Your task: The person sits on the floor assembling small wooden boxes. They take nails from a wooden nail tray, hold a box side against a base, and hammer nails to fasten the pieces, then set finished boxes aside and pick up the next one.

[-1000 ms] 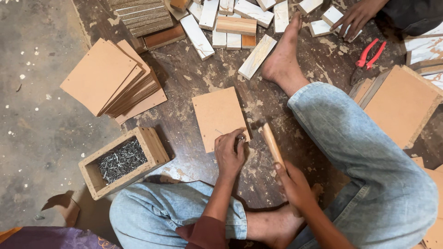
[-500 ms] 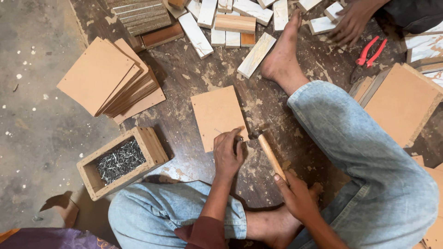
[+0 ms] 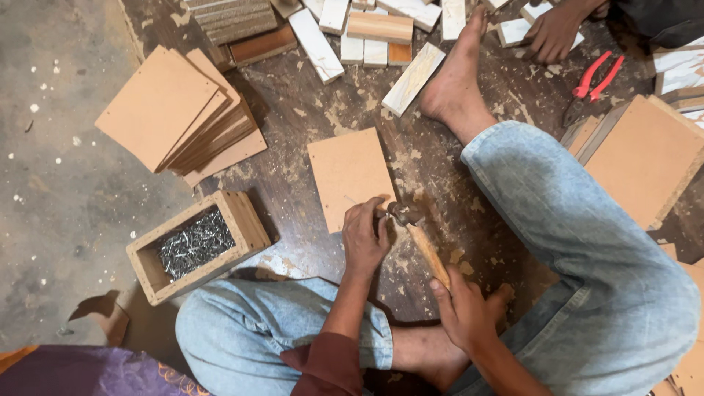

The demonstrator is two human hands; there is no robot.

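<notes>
Wood-brown floor (image 3: 308,139), scuffed and glue-stained, carried everything. Stack of fibreboard panels (image 3: 176,110) lay at upper left; wooden box of nails (image 3: 194,246) sat just below it. Single fibreboard panel (image 3: 350,174) lay flat in front of the crossed legs in light jeans. Left hand (image 3: 364,238) was curled at the panel's near edge, fingertips pinched; any nail between them was too small to tell. Right hand (image 3: 462,312) gripped the wooden handle of a hammer (image 3: 419,238), its head just beside the left fingers. Red-handled pliers (image 3: 592,82) lay upper right, near another person's hand (image 3: 554,33).
</notes>
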